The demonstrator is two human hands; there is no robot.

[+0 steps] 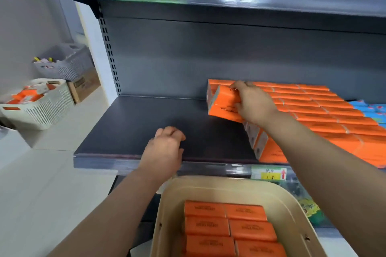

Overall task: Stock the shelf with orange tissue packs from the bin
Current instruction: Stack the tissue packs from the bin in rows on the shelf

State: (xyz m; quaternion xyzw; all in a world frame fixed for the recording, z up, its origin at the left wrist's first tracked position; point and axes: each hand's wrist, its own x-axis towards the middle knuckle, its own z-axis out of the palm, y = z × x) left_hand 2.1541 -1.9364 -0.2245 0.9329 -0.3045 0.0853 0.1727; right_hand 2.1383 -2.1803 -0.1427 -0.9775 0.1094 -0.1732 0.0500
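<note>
**A:** Step? Quick.

**B:** Placing. Your right hand [253, 104] has one orange pack [223, 103] at the left end of the stocked block [313, 110] on the shelf [146, 123]. The pack sits tilted, not flat yet by the look of it.

**A:** Grip?

**B:** Fingers [239, 86] are curled over the pack's far top edge, and the rest of the hand wraps its right end. That's a full grasp, not a fingertip pinch. The thumb I can't make out.

**A:** Other hand?

**B:** Your left hand [166, 148] hangs over the shelf's front edge, above bare board. Its fingers [173, 132] are loosely curled, close together, holding nothing. Can't tell whether they touch the shelf.

**A:** Where's the stock?

**B:** The bin [208, 182] is right below the shelf lip, in front of you. The bin packs [229, 223] lie flat in two columns, and there are plenty.

**A:** Progress?

**B:** The right part of the shelf is filled and the left part is bare. I'd call it mid-task.

**A:** Next?

**B:** My read: you square that pack against its neighbours, let go, then reach down to the bin. Line up the long side with the row or the new column leans. The front packs look slanted, so nudge gently.

**A:** Extras?

**B:** Blue packs [373, 110] at the far right, and a white basket [41, 115] at the left. Neither is in play.
</note>
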